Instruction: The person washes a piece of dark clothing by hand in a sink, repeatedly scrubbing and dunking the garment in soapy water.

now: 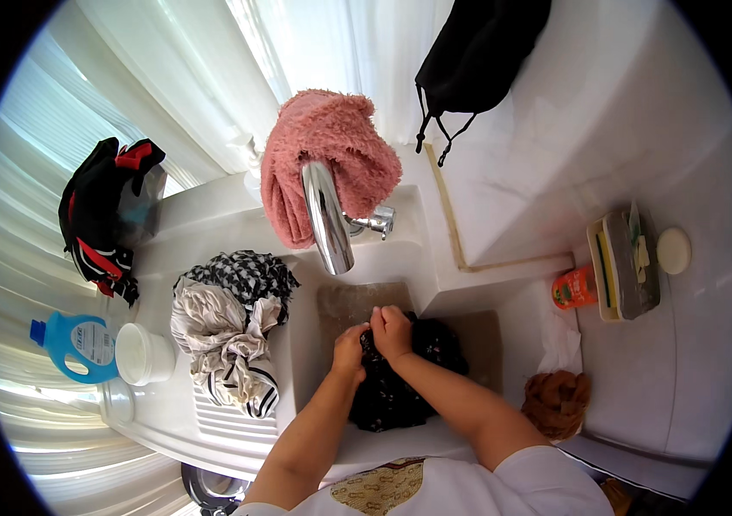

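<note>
Black cloth [405, 387], pale-flecked: placed in front of the tap [328, 219] and a little to its right, bunched in the sink [307, 361], partly surrounded by brownish-grey water [479, 340].

Left hand [350, 353]: found just in front of the tap; fingers curled in, black cloth gripped at its upper left edge.

Right hand [392, 333]: placed close beside the left, in front of the tap and to its right; closed to a fist, black cloth gripped. How much cloth is enclosed by either fist cannot be told.

Pink towel [323, 155]: draped over the tap, its spout left exposed.

Left of the tap, nearer the body: checked cloth [250, 273], black and white; beige cloth [220, 335], heaped against it and partly laid over a ridged board [228, 420]. Farther left: white tub [144, 354]; blue jug [82, 348], set beside it. Also far left: black-and-red cloth [91, 215].

Right of the tap: orange bottle [574, 288]; caddy [637, 267], filled with small items; white disc [674, 251], placed just beside it; brown cloth [557, 404], crumpled, nearer the body. Above and right of the tap: black item with cords [486, 64], partly cut off.
</note>
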`<state>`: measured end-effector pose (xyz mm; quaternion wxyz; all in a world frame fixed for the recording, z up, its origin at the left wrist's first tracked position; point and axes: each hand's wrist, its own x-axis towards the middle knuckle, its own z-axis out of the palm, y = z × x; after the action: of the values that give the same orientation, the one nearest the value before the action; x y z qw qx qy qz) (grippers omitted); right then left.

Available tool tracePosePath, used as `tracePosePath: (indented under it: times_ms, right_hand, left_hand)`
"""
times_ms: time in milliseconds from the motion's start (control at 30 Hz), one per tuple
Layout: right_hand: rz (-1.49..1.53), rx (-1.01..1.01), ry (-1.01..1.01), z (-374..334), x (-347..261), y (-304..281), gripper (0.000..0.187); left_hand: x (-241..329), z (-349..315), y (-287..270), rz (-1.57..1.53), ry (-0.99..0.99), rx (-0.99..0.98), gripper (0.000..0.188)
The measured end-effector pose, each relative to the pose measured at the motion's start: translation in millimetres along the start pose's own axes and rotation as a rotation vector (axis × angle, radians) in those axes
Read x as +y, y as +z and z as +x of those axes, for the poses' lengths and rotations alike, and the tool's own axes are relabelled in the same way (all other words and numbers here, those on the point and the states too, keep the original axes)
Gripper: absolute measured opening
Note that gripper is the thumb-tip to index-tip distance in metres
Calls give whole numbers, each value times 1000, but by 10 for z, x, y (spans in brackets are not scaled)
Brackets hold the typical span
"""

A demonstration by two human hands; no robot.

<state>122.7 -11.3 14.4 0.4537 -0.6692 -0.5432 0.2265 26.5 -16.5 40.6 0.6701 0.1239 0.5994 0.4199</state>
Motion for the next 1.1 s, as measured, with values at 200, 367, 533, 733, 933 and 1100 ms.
tracePosePath:
  times_ms: [200,367,533,733,933,1100]
  right_hand:
    - [-454,-404,-253,-75,159,-506,34]
    - [-549,-1302,-132,-91,14,-689,56]
    - [-256,-687,-136,380,5,-514,58]
    - [-780,-722,-164,74,264,-45,67]
    - [-675,-660,-309,165,272,-112,57]
    - [-237,-416,80,-146,216,37,39]
  left_hand:
    - [117,333,-473,1315,526,208,28]
    - [-30,-3,-264,1756,792,-308,59]
    - [128,181,-267,1199,287,-4,66]
    - [-189,164,-350,1635,651,222,77]
    - [-411,554,-675,1507,606,-36,68]
    - [-227,357,-345,157,252,63,53]
